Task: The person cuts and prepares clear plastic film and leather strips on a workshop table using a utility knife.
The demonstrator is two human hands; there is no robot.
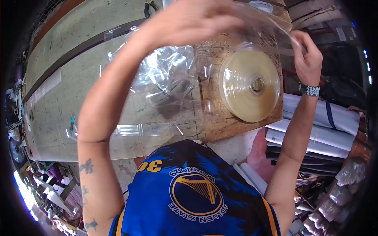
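A large roll of clear yellowish plastic film [251, 84] sits on a spindle on a chipboard stand [214, 126]. A strip of the film [271, 27] arcs up from the roll between my hands. My left hand [189, 19] is raised close to the camera and grips the film's left end. My right hand [309, 59], with a beaded wristband, pinches the film's right edge above the roll. More crumpled clear film [165, 74] lies on the worktable [59, 98] left of the roll.
Rolled white and dark sheets [315, 133] are stacked on the right, below the stand. Pliers [149, 7] lie at the far edge of the table. Bagged goods [346, 177] and clutter fill the lower right and lower left corners.
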